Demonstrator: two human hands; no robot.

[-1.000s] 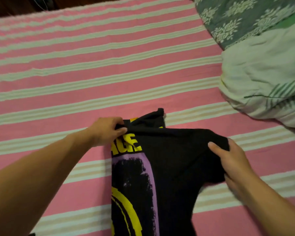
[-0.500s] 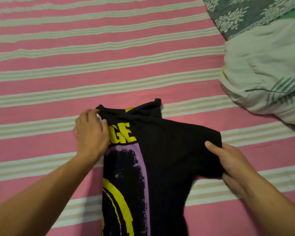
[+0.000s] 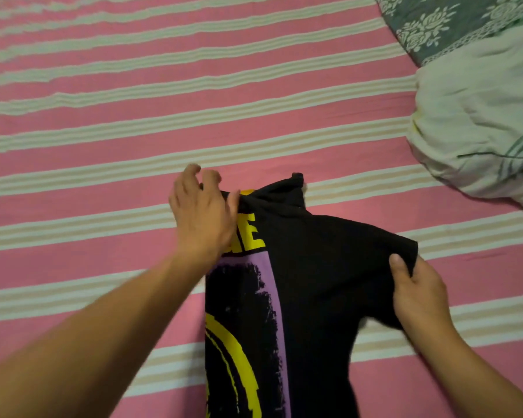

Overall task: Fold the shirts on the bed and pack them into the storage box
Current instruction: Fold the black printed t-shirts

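We read yellow block letters, partly covered, ending in "E", on the black shirt [image 3: 314, 267], which lies on the pink striped bed [image 3: 133, 131] above a purple and yellow print. Our left hand [image 3: 203, 215] rests on the shirt's upper left corner, fingers loosely curled at the collar edge. Our right hand [image 3: 417, 294] pinches the folded right edge, thumb on top.

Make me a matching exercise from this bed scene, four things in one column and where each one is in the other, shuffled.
Things:
1. left hand
2. right hand
3. black shirt
4. white bundle

Places:
A. lies on the striped sheet between the hands
B. at the shirt's top left edge
C. right side of the bed
D. pinches the shirt's right corner

Pairs: 1-B, 2-D, 3-A, 4-C
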